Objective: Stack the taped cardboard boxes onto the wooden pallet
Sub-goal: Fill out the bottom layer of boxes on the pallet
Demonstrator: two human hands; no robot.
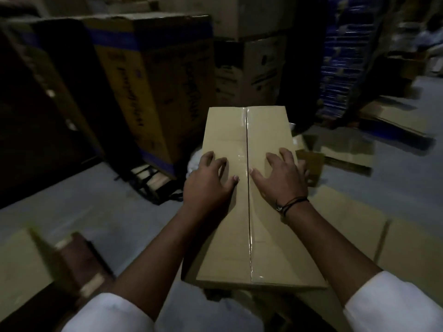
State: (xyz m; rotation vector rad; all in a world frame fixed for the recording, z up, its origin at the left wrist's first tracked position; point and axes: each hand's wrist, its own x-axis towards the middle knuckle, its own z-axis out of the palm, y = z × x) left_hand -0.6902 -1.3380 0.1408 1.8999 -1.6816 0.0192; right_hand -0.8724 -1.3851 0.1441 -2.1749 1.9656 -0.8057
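Head view: a taped cardboard box [263, 236] lies lengthwise before the person, with clear tape along its centre seam. The left hand [208, 180] and right hand [280, 178] press flat on the lid either side of the seam, fingers [221, 161] spread and gripping nothing. What the box rests on is hidden, so whether it sits on the pallet is unclear. More plain boxes [354, 238] lie just beside it on the right. Stacking looks partway done.
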